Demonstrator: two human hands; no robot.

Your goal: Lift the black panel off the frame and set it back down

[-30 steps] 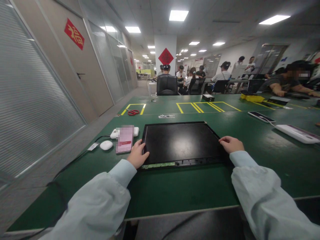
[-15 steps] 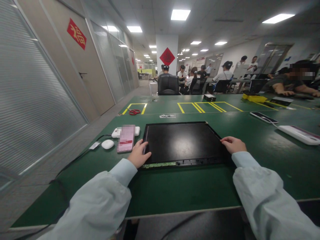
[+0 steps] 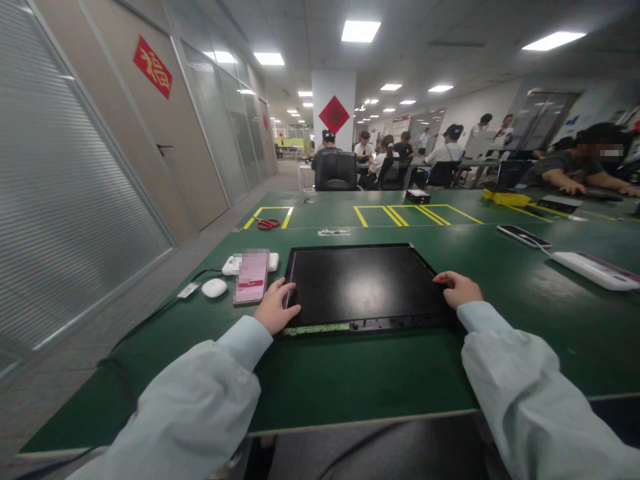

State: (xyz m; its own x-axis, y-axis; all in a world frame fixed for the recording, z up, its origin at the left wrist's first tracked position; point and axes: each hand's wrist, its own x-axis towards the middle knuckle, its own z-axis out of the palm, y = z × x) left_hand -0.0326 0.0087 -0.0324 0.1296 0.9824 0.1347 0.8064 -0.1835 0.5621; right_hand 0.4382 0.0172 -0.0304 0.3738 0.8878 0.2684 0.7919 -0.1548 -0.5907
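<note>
A black LCD screen panel [image 3: 360, 283] lies flat on the green table, its front edge showing a green circuit strip [image 3: 319, 329]. My left hand [image 3: 274, 307] rests on the panel's left edge near the front corner, thumb and fingers spread apart. At the right edge, my right hand [image 3: 461, 290] has its fingers bent and drawn together, the fingertips on the panel's border. Its lower fingers are partly hidden. Left of the panel, close to my left hand, a pink phone [image 3: 251, 279] leans on a white device [image 3: 273, 261].
A rounded white case [image 3: 215, 288] and a black cable [image 3: 150, 319] are at the left. Farther back lie red-handled scissors [image 3: 269, 224], small white pieces [image 3: 335, 233] and a small black box [image 3: 417, 196]. To the right are another phone [image 3: 523, 236] and a white device [image 3: 593, 270]. A co-worker's forearm [image 3: 553, 179] rests at far right.
My right hand has shifted slightly left, its fingertips farther over the panel's right border. My left hand and the panel look nearly unchanged; the view has moved a little.
</note>
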